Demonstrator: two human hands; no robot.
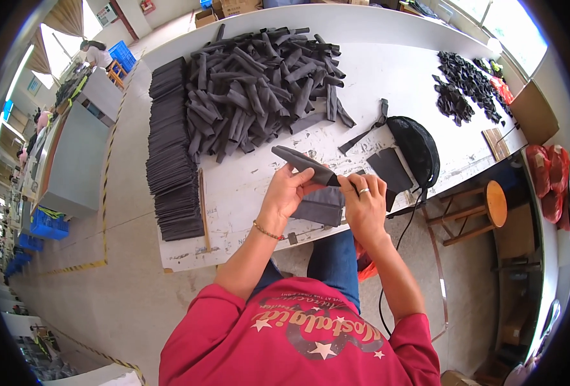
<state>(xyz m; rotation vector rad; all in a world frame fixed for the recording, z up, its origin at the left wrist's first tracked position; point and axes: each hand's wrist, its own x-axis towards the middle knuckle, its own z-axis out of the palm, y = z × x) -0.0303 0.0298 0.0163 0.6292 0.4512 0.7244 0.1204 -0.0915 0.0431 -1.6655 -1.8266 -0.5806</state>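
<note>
My left hand (288, 190) is closed around a long dark grey fabric tube (304, 166), its thumb lying along the near side. At the tube's right end, the fingers of my right hand (365, 201) are closed on it, and something black shows there that I cannot make out. Beneath both hands, a flat dark grey fabric piece (320, 207) lies at the table's near edge. To the right are another flat dark piece (391, 169) and a rounded black pouch (415, 148). A black strap (365, 134) rests beyond my right hand.
A big heap of dark grey fabric tubes (253, 83) covers the back of the white table (233, 212). Along its left edge runs a long stack of flat pieces (172, 154). Small black pieces (468, 83) lie far right. A wooden stool (490, 204) stands right; a cord hangs nearby.
</note>
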